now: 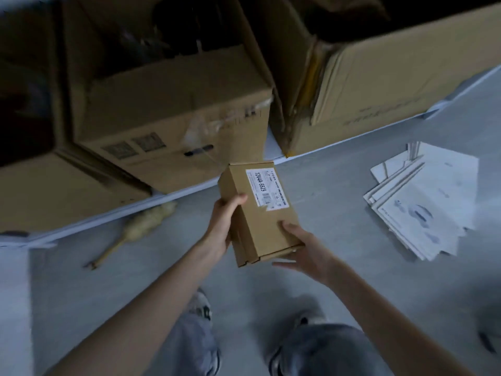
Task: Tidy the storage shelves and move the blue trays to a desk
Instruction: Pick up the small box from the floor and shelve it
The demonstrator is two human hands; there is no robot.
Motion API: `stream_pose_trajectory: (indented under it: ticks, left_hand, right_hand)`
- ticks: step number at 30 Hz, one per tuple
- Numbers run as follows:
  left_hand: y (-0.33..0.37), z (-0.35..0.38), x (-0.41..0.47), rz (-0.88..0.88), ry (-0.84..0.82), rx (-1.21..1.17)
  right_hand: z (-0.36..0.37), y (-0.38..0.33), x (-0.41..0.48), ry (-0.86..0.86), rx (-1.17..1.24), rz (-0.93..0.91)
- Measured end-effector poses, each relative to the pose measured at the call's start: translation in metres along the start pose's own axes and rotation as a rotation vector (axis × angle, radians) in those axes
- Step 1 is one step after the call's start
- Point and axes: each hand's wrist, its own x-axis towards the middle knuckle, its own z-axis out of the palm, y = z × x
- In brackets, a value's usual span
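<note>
A small brown cardboard box (257, 213) with a white label reading 12V4A-5525 is held in the air in front of the low shelf. My left hand (222, 226) grips its left side, thumb over the top face. At the box's near right corner my right hand (301, 251) holds it, thumb on top and fingers under the end. The white edge of the storage shelf (108, 215) runs diagonally behind the box. No blue tray is in view.
Large open cardboard boxes stand on the shelf: one (173, 104) at centre, one (379, 77) at right, another (48, 191) at left. A feather duster (135, 229) lies on the grey floor. Flattened white cartons (423, 202) are stacked at right. My feet are below.
</note>
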Motion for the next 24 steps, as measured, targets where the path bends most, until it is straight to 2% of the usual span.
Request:
stream_pose_trajectory:
  ticks: [3,7,10,12,14,19,24]
  left_hand:
    - [0.066,-0.005,-0.12,0.034,-0.061,-0.035]
    - [0.164,-0.05,-0.24,0.137,0.019,-0.009]
    - [0.231,-0.083,-0.314,0.182,-0.009,0.16]
    - [0.254,-0.097,-0.353,0.192,-0.102,0.288]
    - [0.264,-0.111,-0.379,0.218,-0.097,0.341]
    - [0.259,-0.164,-0.423,0.34,0.106,0.045]
    - [0.262,-0.234,-0.439,0.421,0.204,-0.171]
  right_hand:
    - [0.043,-0.039,-0.116,-0.026,-0.015,-0.057]
    - [0.092,-0.104,-0.236,-0.108,-0.228,-0.087]
    - [0.13,-0.16,-0.29,-0.197,-0.524,-0.142]
    - [0.159,-0.19,-0.31,-0.25,-0.684,-0.172]
    - [0.19,-0.214,-0.321,-0.282,-0.79,-0.214]
    - [0.273,-0.232,-0.337,-0.313,-0.763,-0.353]
    - [0.354,-0.214,-0.33,-0.22,-0.497,-0.466]
